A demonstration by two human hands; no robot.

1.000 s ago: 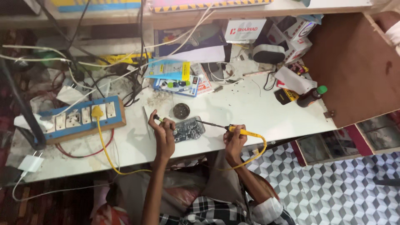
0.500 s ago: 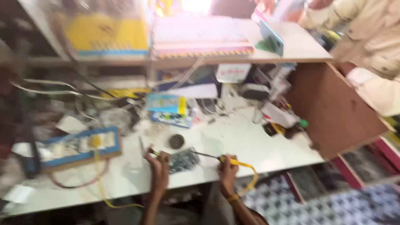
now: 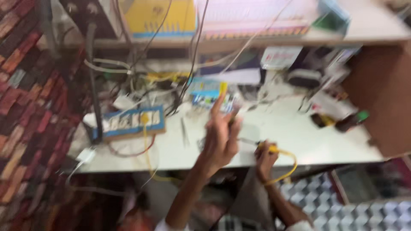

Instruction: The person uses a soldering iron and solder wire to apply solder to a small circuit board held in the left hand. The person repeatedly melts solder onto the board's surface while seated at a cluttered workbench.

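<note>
I count my two hands: my left hand (image 3: 220,137) raised, my right hand (image 3: 265,158) on one yellow-handled tool (image 3: 274,149). On the one white bench (image 3: 291,137) sit one blue switchboard (image 3: 130,122) and one green-capped bottle (image 3: 352,121).

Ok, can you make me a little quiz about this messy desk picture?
1. True or false: the left hand is raised above the table.
2. What colour is the handle of the tool in the right hand? A) yellow B) green C) purple
3. Fill the gap: the yellow cord runs from the ____ power strip.

Key
1. True; its fingers are spread, and the blur hides whether it holds anything.
2. A, yellow.
3. Blue-edged; it lies at the table's left end.
</note>
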